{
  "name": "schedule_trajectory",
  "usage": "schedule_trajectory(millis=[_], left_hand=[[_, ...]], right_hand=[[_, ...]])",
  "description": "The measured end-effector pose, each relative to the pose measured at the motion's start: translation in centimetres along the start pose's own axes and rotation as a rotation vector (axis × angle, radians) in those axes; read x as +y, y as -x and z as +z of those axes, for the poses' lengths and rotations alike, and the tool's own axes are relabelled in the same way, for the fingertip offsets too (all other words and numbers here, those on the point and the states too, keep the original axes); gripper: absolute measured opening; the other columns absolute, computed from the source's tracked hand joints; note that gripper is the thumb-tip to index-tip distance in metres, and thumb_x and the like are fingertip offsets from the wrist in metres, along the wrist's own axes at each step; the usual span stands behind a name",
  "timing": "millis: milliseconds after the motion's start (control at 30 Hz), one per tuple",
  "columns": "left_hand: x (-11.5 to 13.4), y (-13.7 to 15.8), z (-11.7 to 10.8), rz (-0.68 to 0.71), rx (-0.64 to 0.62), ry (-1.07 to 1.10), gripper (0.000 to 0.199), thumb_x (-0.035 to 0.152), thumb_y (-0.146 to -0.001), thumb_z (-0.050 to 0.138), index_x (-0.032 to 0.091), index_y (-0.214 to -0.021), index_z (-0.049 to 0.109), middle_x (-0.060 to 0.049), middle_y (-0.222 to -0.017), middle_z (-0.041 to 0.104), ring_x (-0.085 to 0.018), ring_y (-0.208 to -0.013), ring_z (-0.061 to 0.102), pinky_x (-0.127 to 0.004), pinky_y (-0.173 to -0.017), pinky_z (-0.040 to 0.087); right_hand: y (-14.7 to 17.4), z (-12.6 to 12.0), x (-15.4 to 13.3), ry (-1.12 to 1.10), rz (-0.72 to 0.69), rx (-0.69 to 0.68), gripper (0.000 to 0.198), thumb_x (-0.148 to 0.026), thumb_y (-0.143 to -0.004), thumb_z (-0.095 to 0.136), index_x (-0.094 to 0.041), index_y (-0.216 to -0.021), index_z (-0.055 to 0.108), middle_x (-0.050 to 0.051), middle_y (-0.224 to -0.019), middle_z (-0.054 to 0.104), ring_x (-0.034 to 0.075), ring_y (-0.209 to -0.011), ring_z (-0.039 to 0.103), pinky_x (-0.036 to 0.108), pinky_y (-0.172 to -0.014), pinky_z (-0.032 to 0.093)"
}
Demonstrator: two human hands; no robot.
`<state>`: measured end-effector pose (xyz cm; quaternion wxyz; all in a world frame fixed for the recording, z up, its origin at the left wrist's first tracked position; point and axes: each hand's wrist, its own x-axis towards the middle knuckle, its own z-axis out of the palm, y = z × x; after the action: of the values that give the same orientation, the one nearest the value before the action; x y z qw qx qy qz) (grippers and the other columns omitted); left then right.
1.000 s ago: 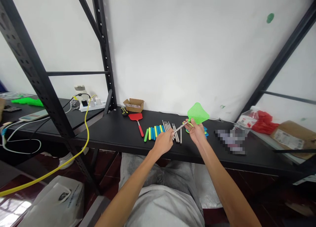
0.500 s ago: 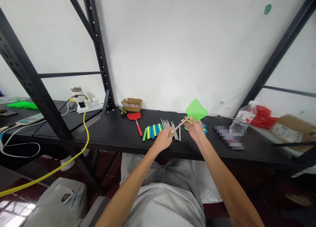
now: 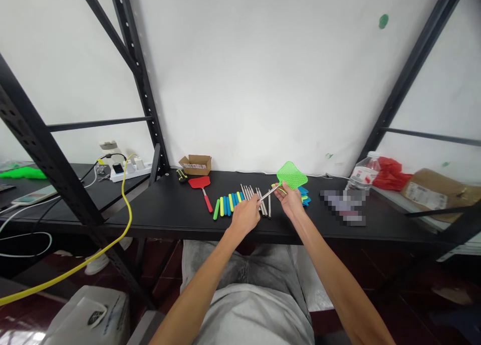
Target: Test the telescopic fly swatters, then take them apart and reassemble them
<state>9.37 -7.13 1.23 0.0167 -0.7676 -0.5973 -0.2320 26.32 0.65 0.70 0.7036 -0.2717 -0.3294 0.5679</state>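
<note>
I watch the left hand (image 3: 246, 215) nearest, fingers clamped round a metal rod (image 3: 268, 193). At its ten o'clock, coloured grips (image 3: 226, 206) lie rowed, likely for easy reach. Farther, two o'clock: right hand (image 3: 290, 200), fingers pinching the green swatter head (image 3: 292, 175) low, apparently steadying it.

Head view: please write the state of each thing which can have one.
Left hand: closed on the metal rod
Right hand: closed on the green swatter head
Metal rod: held slanting
Green swatter head: raised; fixed to rod or not, unclear
Red swatter: assembled, lying down
Handles: lined up
Other rods: lying in a row
Cardboard box: open
Power strip: plugs inserted
</note>
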Motion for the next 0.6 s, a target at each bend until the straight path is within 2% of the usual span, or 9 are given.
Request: schedule_trajectory(millis=[167, 267, 467, 600], left_hand=[[-0.5, 0.7, -0.2, -0.039, -0.022, -0.024, 0.028, 0.033, -0.099, 0.027, 0.024, -0.109, 0.052, -0.008, -0.083, 0.067, -0.025, -0.082, 0.065, -0.03, -0.068, 0.041], [-0.9, 1.2, -0.4, -0.06, -0.029, -0.019, 0.03, 0.034, -0.099, 0.025, 0.023, -0.108, 0.052, -0.008, -0.084, 0.067, -0.024, -0.082, 0.066, -0.03, -0.07, 0.041], [-0.6, 1.3, -0.8, -0.03, -0.029, 0.009, 0.033, 0.039, -0.1, 0.024, 0.023, -0.109, 0.052, -0.008, -0.089, 0.068, -0.024, -0.086, 0.066, -0.029, -0.072, 0.041], [-0.5, 1.5, -1.2, -0.001, -0.016, 0.027, 0.035, 0.044, -0.099, 0.026, 0.024, -0.108, 0.054, -0.006, -0.088, 0.069, -0.023, -0.086, 0.066, -0.028, -0.071, 0.041]], right_hand=[[0.9, 0.0, 0.7, -0.015, 0.0, -0.017, 0.019, -0.029, -0.072, 0.079, -0.02, -0.079, 0.064, 0.004, -0.082, 0.075, 0.016, -0.074, 0.072, 0.022, -0.061, 0.058], [1.7, 0.1, 1.3, 0.014, 0.056, -0.046, 0.02, -0.03, -0.072, 0.078, -0.019, -0.084, 0.066, 0.005, -0.086, 0.075, 0.016, -0.07, 0.072, 0.021, -0.059, 0.058], [2.6, 0.3, 2.3, 0.135, 0.142, -0.195, 0.031, -0.036, -0.072, 0.079, -0.018, -0.095, 0.068, 0.006, -0.087, 0.075, 0.015, -0.067, 0.072, 0.022, -0.061, 0.059], [2.9, 0.1, 2.5, 0.18, 0.153, -0.209, 0.033, -0.037, -0.07, 0.081, -0.016, -0.092, 0.068, 0.007, -0.084, 0.075, 0.015, -0.064, 0.071, 0.021, -0.059, 0.058]])
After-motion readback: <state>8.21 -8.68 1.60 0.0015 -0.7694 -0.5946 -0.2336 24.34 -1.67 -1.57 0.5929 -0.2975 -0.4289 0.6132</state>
